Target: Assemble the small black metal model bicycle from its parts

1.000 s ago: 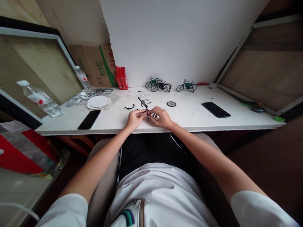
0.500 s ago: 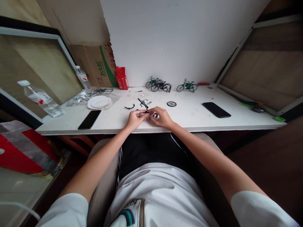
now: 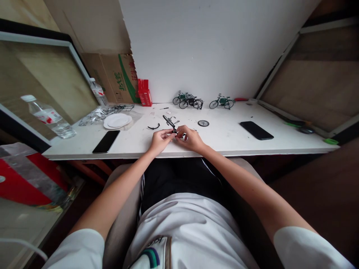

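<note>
Close to the front edge of the white table (image 3: 224, 144), both my hands meet on a partly built model bicycle (image 3: 169, 121). Its dark wheel sticks up beyond my fingertips, and the rest is mostly covered by my fingers. My left hand (image 3: 162, 141) pinches it from the left. My right hand (image 3: 191, 138) is closed on its other side, with small red and white bits showing by the fingers. A loose wheel (image 3: 203, 123) lies to the right, and a curved black part (image 3: 153, 126) lies to the left.
Finished model bicycles (image 3: 222, 101) stand along the back, near a red box (image 3: 144, 92). Phones lie left (image 3: 106, 142) and right (image 3: 256, 130). White plates (image 3: 117, 120), part frames (image 3: 120, 108) and a water bottle (image 3: 52, 117) occupy the left side.
The model bicycle has turned in my fingers, so its wheel shows more of its round face. My hands have barely shifted.
</note>
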The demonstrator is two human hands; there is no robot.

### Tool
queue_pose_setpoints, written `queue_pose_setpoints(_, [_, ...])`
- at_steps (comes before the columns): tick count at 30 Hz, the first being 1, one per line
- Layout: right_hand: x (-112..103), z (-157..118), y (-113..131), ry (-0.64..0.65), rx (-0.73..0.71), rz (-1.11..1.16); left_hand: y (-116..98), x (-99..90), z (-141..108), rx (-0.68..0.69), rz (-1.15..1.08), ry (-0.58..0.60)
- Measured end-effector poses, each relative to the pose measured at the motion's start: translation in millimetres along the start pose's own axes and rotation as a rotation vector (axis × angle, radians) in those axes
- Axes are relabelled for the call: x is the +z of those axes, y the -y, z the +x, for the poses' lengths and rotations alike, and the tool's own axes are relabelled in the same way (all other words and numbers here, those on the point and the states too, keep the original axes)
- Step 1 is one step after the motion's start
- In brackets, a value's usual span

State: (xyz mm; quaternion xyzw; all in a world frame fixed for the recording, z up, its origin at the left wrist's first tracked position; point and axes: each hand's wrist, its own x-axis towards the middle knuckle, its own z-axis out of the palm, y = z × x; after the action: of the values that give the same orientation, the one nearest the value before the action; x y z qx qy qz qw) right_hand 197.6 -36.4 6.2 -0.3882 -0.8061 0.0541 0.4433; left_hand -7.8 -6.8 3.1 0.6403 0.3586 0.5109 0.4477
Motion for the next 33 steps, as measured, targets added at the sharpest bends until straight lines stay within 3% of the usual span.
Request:
queue_pose_setpoints(15, [0.0,0.1,-0.2,0.003,-0.079,-0.054,8.2,0.2,6.8,0.021,-0.067,-0.022])
queue_pose_setpoints(20, [-0.8,-0.1,4.6,-0.034,-0.120,-0.053,11.8,-1.0,8.8,0.112,-0.005,-0.051])
queue_pose_setpoints(33, [-9.3,8.2,-0.2,-0.249,0.234,0.018,23.3,-3.8,13.6,0.088,0.008,-0.259])
